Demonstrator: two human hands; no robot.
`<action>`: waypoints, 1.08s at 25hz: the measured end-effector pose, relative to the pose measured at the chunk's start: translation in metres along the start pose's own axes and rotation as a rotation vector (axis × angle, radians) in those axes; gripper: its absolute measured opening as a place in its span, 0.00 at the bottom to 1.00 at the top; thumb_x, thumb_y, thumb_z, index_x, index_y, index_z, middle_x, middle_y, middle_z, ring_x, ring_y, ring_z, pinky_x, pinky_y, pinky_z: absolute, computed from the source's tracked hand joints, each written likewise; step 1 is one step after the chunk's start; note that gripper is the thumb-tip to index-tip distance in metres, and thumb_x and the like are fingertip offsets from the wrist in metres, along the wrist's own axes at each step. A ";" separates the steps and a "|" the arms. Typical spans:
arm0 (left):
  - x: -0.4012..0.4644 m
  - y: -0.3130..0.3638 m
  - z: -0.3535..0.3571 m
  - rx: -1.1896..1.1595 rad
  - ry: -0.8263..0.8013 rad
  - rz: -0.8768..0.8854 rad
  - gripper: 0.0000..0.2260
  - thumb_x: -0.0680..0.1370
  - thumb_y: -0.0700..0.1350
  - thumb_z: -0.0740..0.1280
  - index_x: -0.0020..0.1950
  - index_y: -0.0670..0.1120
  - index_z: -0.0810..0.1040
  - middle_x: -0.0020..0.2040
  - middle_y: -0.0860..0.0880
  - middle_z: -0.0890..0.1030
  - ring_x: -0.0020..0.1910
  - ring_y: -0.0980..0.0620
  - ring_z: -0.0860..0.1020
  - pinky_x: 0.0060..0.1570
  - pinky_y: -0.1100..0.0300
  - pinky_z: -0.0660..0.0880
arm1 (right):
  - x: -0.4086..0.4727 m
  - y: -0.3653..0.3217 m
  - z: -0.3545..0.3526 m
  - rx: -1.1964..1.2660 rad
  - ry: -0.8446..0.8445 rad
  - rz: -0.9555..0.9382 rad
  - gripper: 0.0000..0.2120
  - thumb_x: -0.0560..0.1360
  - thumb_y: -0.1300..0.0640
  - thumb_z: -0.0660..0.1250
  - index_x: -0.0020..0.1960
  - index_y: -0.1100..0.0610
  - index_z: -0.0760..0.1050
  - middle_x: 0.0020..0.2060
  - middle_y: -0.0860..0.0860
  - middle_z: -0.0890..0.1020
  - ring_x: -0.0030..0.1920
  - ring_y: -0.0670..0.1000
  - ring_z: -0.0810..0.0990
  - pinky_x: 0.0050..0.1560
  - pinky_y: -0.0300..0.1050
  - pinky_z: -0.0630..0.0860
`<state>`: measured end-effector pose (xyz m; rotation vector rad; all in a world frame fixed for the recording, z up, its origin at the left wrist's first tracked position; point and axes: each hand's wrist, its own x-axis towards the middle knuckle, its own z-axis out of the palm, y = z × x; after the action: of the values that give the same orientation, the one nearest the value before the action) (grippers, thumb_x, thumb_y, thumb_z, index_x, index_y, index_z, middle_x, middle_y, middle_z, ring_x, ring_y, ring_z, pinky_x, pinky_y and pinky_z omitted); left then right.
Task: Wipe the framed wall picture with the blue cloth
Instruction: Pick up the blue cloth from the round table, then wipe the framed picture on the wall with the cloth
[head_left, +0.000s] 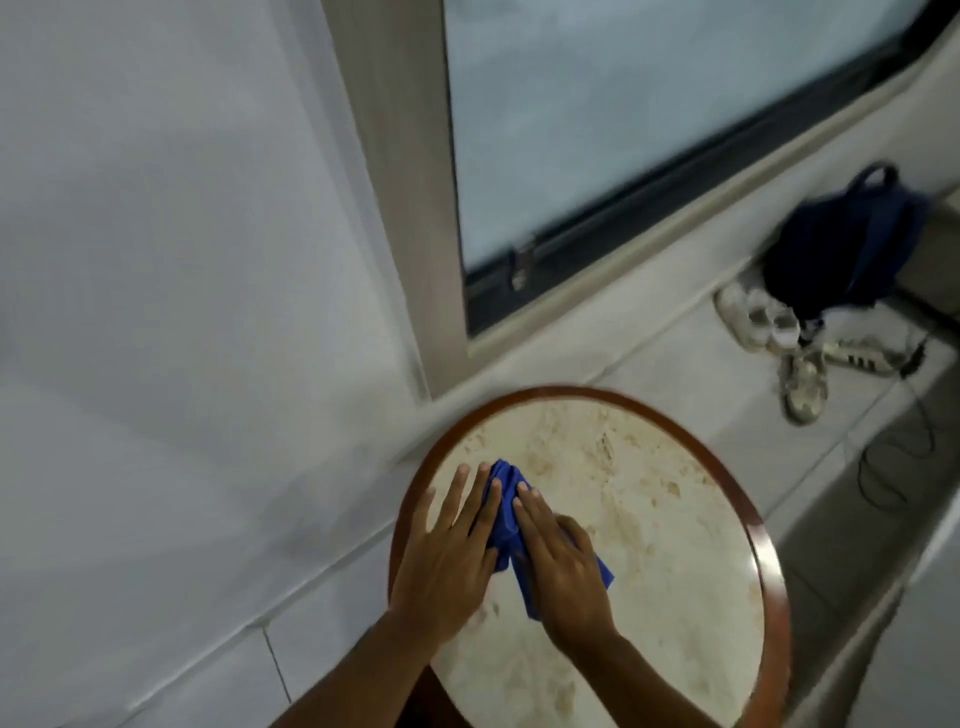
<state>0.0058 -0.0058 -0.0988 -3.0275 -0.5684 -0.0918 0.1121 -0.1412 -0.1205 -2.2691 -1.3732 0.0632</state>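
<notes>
The blue cloth (503, 512) lies bunched on the round marble-topped table (649, 519), near its left side. My right hand (563, 566) covers most of the cloth, fingers pressed down along the fabric and thumb hidden beneath. My left hand (449, 556) rests flat beside it with fingers spread, and its index and middle fingertips touch the cloth's left edge. Corners of the cloth stick out beyond my fingertips and under my right palm. No framed picture is in view.
The table has a raised brown wooden rim (769, 545). A white wall (182, 260) is to the left and a window with a dark frame (623, 130) is ahead. On the tiled floor at the right lie a dark blue backpack (841, 249), several shoes (789, 353) and a black cable (893, 457).
</notes>
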 end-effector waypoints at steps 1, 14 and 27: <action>-0.001 -0.013 -0.038 0.018 0.038 -0.018 0.29 0.78 0.54 0.59 0.77 0.43 0.68 0.78 0.43 0.66 0.75 0.42 0.70 0.72 0.39 0.67 | 0.015 -0.022 -0.022 0.028 0.064 -0.046 0.34 0.70 0.63 0.76 0.73 0.60 0.68 0.72 0.54 0.69 0.73 0.49 0.65 0.71 0.44 0.60; -0.066 -0.244 -0.572 0.480 0.844 -0.244 0.39 0.79 0.72 0.50 0.83 0.50 0.53 0.83 0.41 0.53 0.83 0.43 0.49 0.77 0.41 0.52 | 0.240 -0.406 -0.327 0.464 0.805 -0.563 0.24 0.85 0.45 0.47 0.78 0.52 0.54 0.74 0.53 0.66 0.71 0.53 0.69 0.62 0.52 0.68; -0.070 -0.372 -0.664 0.753 0.957 -0.373 0.38 0.80 0.69 0.52 0.83 0.48 0.53 0.84 0.41 0.52 0.83 0.40 0.51 0.79 0.40 0.49 | 0.319 -0.512 -0.342 0.119 0.853 -0.412 0.36 0.81 0.37 0.44 0.75 0.64 0.62 0.73 0.57 0.68 0.70 0.57 0.70 0.72 0.45 0.56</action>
<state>-0.2265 0.2689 0.5758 -1.8171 -0.7840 -0.9980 -0.0556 0.1925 0.4638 -1.5491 -1.2484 -0.8299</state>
